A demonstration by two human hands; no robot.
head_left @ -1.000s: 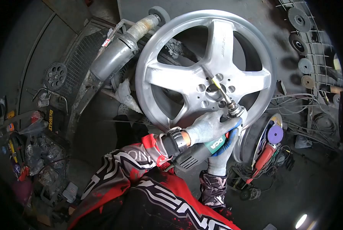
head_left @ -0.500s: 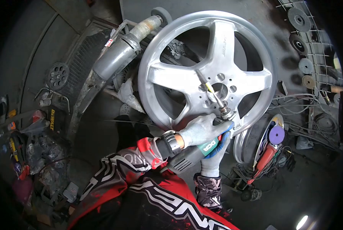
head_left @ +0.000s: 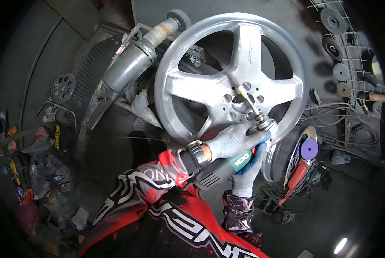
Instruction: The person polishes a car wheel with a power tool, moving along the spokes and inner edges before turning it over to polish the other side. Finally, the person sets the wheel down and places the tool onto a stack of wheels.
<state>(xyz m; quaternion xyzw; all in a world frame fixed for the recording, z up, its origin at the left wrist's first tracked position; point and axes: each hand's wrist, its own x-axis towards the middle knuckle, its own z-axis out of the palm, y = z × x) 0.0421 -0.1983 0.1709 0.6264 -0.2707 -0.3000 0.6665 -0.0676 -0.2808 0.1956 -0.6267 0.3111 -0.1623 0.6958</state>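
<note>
Gripped in both gloved hands is a green and dark grey DCA power grinder (head_left: 240,161). My left hand (head_left: 230,143), with a watch at its wrist, wraps over the front of the body near the metal head. From below, my right hand (head_left: 247,175) closes around the same section, its blue palm coating showing. A thin shaft (head_left: 249,99) with a yellow band juts from the head, pointing up and left. Its blurred tip overlaps the inner spoke area of a silver five-spoke wheel (head_left: 188,88), above the centre bore. Bolt holes ring that bore.
A grey cylindrical motor (head_left: 125,74) stands left of the wheel. At right, a red-bodied tool (head_left: 296,175) with a purple disc (head_left: 309,149) rests near cables and another rim (head_left: 269,165). Abrasive discs (head_left: 333,21) hang on a wire rack. Clutter fills the lower left.
Both hands and the grinder have shifted slightly right. The shaft's tip has moved right across the wheel's centre area, while the grip stays the same.
</note>
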